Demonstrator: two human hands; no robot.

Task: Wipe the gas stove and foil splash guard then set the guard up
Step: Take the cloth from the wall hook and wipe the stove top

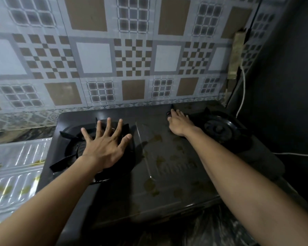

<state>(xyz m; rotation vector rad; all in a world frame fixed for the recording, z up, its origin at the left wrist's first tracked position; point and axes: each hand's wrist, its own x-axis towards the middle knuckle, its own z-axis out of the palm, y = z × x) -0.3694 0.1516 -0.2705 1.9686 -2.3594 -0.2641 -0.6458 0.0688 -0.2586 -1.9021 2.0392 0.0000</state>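
The dark gas stove (160,167) fills the middle, its glass top dotted with yellowish stains. My left hand (105,144) lies with fingers spread wide over the left burner grate (68,137) and holds nothing. My right hand (179,124) reaches to the stove's back edge, just left of the right burner (219,129). Its fingers lie flat, and a small dark thing (171,109) shows at the fingertips; I cannot tell whether the hand grips it. The foil splash guard (16,167) lies flat on the counter left of the stove, ribbed and stained yellow.
A patterned tiled wall (114,55) rises right behind the stove. A dark wall closes the right side, with a white cable (243,93) hanging down it and running behind the right burner. The counter's front edge (212,228) is dark and marbled.
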